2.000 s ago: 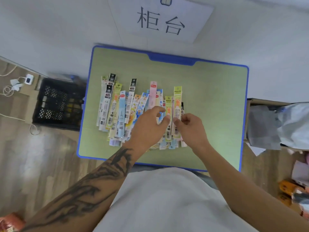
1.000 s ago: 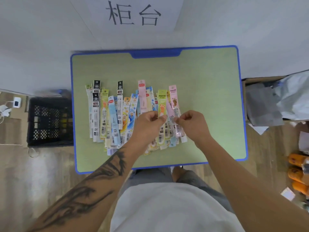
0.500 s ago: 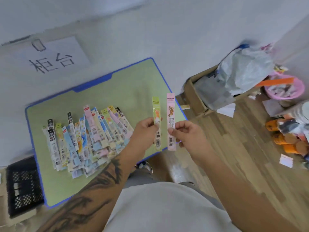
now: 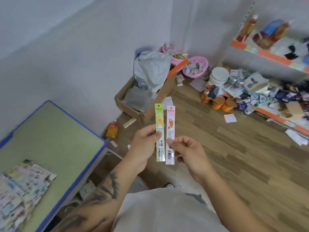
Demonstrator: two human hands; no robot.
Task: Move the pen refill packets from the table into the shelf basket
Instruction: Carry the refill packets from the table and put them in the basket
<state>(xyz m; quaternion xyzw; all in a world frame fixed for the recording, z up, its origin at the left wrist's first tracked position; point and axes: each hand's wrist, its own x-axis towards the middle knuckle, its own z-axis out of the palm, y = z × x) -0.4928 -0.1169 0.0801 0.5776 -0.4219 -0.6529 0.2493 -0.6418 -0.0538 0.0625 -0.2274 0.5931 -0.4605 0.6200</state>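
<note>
A green refill packet (image 4: pixel 159 131) is pinched upright by the left hand (image 4: pixel 145 146), thumb across its front and fingers behind it. Just beside it, at 3 o'clock, a pink refill packet (image 4: pixel 170 131) is pinched upright by the right hand (image 4: pixel 187 152), thumb tip on the front and fingers curled behind. The 2 packets are held parallel, edges close together; whether they touch cannot be told. A foot-shaped picture is printed on each. Both are held in the air over the wooden floor (image 4: pixel 242 156), in front of a grey shirt (image 4: pixel 167 211) seen at 6 o'clock. A dark tattoo is carried on the left forearm (image 4: pixel 100 198).

At 8 o'clock from the hands, the green desk (image 4: pixel 50 139) with its blue rim is seen, and the remaining refill packets (image 4: pixel 21 186) are heaped on its near left part, blurred. At 12 o'clock, an open cardboard box (image 4: pixel 133 104) with a grey plastic bag (image 4: pixel 150 69) in it stands against the wall. An orange packet (image 4: pixel 111 130) lies on the floor at 10 o'clock. At 1 o'clock, a pink basin (image 4: pixel 195 66) of small items is set on the floor. At 2 o'clock, shelves (image 4: pixel 267 56) with orange edging are crowded with goods, too blurred to be named.
</note>
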